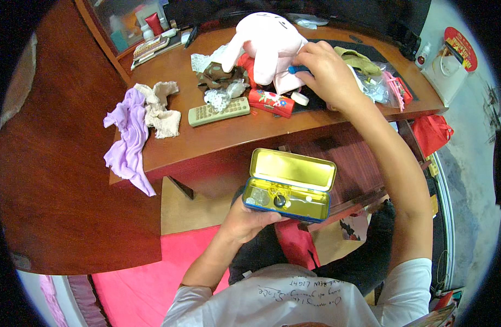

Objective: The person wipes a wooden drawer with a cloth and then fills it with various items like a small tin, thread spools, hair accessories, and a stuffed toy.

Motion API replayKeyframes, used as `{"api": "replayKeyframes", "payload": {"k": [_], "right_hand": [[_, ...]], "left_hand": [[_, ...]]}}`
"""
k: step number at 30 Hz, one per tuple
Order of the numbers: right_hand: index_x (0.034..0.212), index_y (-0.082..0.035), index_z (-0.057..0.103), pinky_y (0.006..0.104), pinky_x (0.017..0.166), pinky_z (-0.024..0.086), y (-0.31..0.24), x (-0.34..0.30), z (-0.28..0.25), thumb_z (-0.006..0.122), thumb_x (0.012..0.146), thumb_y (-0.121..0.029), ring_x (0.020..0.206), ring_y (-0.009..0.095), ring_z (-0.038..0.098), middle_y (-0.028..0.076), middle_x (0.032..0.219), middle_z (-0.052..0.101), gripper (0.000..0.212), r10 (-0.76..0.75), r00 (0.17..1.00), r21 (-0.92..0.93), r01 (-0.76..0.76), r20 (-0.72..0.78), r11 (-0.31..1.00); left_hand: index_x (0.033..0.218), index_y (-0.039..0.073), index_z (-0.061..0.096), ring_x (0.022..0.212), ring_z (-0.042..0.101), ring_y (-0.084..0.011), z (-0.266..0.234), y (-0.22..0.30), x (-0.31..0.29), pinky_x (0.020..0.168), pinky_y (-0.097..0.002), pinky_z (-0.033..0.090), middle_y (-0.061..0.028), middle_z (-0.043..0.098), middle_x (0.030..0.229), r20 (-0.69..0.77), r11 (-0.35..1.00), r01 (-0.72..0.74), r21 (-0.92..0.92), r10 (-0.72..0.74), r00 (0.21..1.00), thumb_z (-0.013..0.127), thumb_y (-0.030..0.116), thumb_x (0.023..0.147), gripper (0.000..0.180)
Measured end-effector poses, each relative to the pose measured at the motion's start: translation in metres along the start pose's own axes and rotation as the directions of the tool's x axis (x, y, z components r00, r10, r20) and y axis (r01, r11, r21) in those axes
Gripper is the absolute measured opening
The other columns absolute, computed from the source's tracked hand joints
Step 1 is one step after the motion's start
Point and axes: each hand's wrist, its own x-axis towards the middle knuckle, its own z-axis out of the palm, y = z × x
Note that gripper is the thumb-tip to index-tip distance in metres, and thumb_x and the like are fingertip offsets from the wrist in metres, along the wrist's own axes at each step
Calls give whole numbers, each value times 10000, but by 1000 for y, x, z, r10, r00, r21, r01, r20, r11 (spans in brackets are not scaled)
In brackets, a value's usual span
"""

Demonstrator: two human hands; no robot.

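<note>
My left hand [249, 220] is wrapped round the near left corner of a tin pencil case [294, 169], blue outside and yellow inside, held above my lap with its lid up. Inside it lie a black round piece [280, 201], clear bits and a yellow string. Over the desk, my right hand [328, 71] is closed on a small blue object [298, 69], whose kind I cannot make out. Its fingers are beside a white and pink plush toy [266, 41]. Just below are a red flowered case [271, 103] and a round white lid [300, 98].
On the desk [218, 139] lie a remote control [219, 111], lilac cloth [129, 128], cream cloth [162, 109], a green cloth [358, 61] and plastic bags [375, 87]. A drawer [337, 163] stands pulled out beyond the tin. A red bag [431, 134] hangs at the right.
</note>
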Motion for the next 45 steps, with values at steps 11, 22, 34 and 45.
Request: {"api": "replayKeyframes", "payload": {"k": [11, 22, 34, 45], "right_hand": [[966, -62, 609, 402, 874, 484, 8, 1, -15, 702, 786, -60, 978, 312, 584, 81, 1005, 643, 203, -169, 986, 86, 168, 8, 982], [1061, -11, 610, 257, 761, 529, -73, -52, -98, 671, 905, -53, 853, 100, 643, 34, 898, 668, 172, 90, 773, 687, -606, 629, 401], [940, -18, 641, 386, 685, 544, -97, -82, -75, 721, 805, -82, 734, 283, 688, 138, 792, 685, 170, 7, 821, 616, -434, 572, 657], [860, -50, 641, 486, 698, 522, -105, -95, -71, 691, 795, -164, 783, 383, 660, 169, 792, 660, 140, -74, 795, 450, -262, 603, 853]], "left_hand": [[1328, -9, 502, 1151, 622, -254, 4, -2, 8, 979, -430, 534, -138, 615, 1277, -28, 1000, -19, 18, 20, 999, 749, -36, 818, 567], [1324, -5, 482, 1117, 630, -218, 14, -12, 26, 961, -390, 541, -120, 629, 1237, -43, 984, -58, 168, 66, 997, 744, -42, 827, 563], [1324, 22, 478, 1111, 613, -177, 19, -24, 27, 990, -352, 501, -74, 615, 1223, -55, 965, -31, 260, 46, 997, 778, -68, 778, 629], [1276, 32, 496, 1080, 615, -160, 22, -28, 27, 973, -338, 504, -52, 624, 1165, -53, 946, -29, 321, 48, 997, 789, -75, 755, 606]]}}
